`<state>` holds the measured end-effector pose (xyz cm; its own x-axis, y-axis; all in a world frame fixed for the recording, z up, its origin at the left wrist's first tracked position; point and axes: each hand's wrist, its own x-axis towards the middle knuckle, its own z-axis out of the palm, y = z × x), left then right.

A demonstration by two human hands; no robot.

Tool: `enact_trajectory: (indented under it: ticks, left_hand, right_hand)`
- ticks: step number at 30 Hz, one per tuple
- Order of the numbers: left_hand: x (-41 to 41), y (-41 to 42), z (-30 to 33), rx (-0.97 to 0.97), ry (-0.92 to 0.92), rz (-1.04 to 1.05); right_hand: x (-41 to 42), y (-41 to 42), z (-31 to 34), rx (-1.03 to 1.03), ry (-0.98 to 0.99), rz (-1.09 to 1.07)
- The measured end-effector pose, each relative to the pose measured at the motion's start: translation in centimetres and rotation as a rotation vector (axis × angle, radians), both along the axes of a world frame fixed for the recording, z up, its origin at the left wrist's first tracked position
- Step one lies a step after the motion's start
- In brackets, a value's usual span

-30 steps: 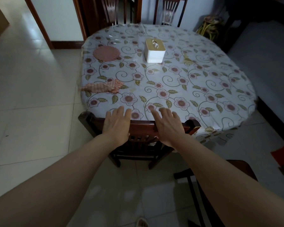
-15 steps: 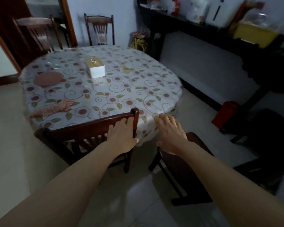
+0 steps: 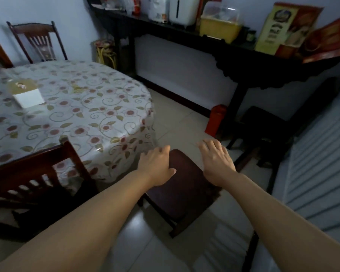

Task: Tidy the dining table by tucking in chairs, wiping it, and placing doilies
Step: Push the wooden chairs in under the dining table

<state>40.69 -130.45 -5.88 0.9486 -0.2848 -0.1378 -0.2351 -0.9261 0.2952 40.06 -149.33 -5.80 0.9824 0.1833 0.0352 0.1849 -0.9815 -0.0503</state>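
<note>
Since half a second ago we've turned right: our left hand (image 3: 155, 166) is off the tucked chair (image 3: 33, 173) at the dining table (image 3: 82, 107), now over the near edge of a second chair's seat (image 3: 185, 189), which stands out from the table. Our right hand (image 3: 217, 160) hovers above the seat's far side. Both hands hold nothing, fingers loosely spread. Contact with the seat: can't tell. The tissue box (image 3: 27, 94) is blurred. The doily and cloth are now out of frame. The second chair's back is hidden.
</note>
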Motion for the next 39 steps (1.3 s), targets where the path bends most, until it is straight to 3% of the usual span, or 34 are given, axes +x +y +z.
enact_trajectory:
  ticks: [8, 12, 16, 27, 35, 39]
  left_hand:
    - [1.5, -15.7, -3.8, 0.061, 0.097, -0.114]
    - [2.0, -20.6, -6.0, 0.137, 0.186, -0.14]
    - [2.6, -22.3, -7.0, 0.134, 0.206, -0.122]
    - [9.6, -15.4, -3.9, 0.114, 0.212, -0.119]
    - [18.1, -5.4, -1.1, 0.102, 0.008, 0.128]
    - [20.9, -2.5, -1.4, 0.101, -0.086, 0.277]
  right_hand:
    - [1.4, -14.1, -4.1, -0.051, 0.143, -0.102]
    - [2.3, -17.7, -6.6, -0.065, 0.251, -0.089]
    - [2.8, -18.3, -8.9, -0.057, 0.214, -0.064]
    - [9.6, -12.2, -6.5, -0.04, 0.106, 0.041]
    - [20.6, -3.3, -1.8, -0.151, -0.019, 0.265]
    - [26.2, -1.6, -0.1, -0.101, -0.019, 0.238]
